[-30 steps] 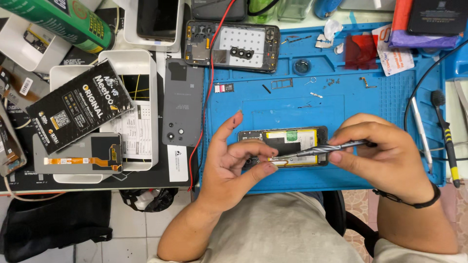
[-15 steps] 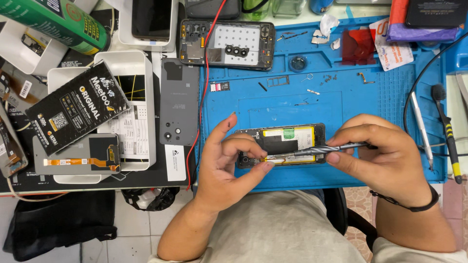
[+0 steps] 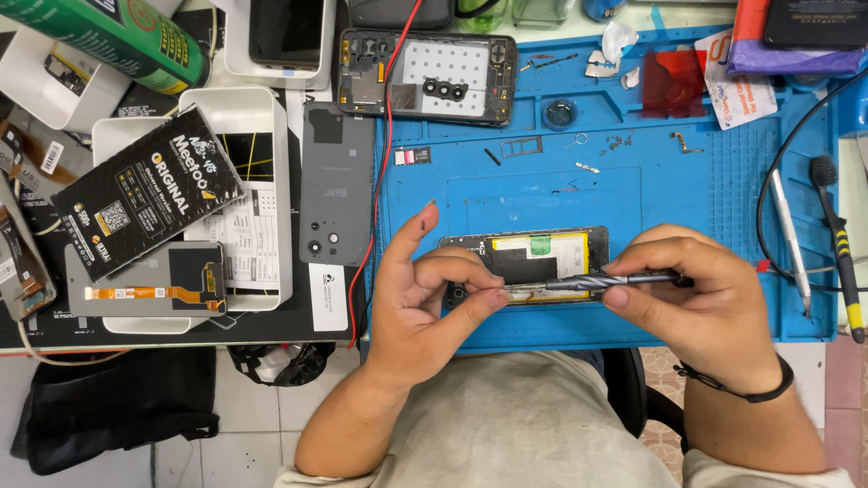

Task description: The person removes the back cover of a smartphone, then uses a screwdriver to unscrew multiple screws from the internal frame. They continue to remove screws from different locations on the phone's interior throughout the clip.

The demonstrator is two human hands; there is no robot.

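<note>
An opened phone (image 3: 542, 258) with a yellow battery lies on the blue repair mat (image 3: 633, 181) near the front edge. My right hand (image 3: 701, 303) grips a dark screwdriver (image 3: 597, 281) held level over the phone, pointing left. My left hand (image 3: 434, 289) pinches the screwdriver's tip between thumb and fingers at the phone's left end; whether it holds a screw is hidden.
A second phone frame with camera cut-outs (image 3: 425, 74) lies at the mat's back edge, a grey back cover (image 3: 334, 181) left of the mat. White trays, a black box (image 3: 145, 194) and a display part (image 3: 149, 280) crowd the left. Tools (image 3: 836, 239) lie at the right. Small screws dot the mat.
The view has shifted slightly. My left fingers have closed in on the screwdriver tip; the right hand keeps its hold in about the same place.
</note>
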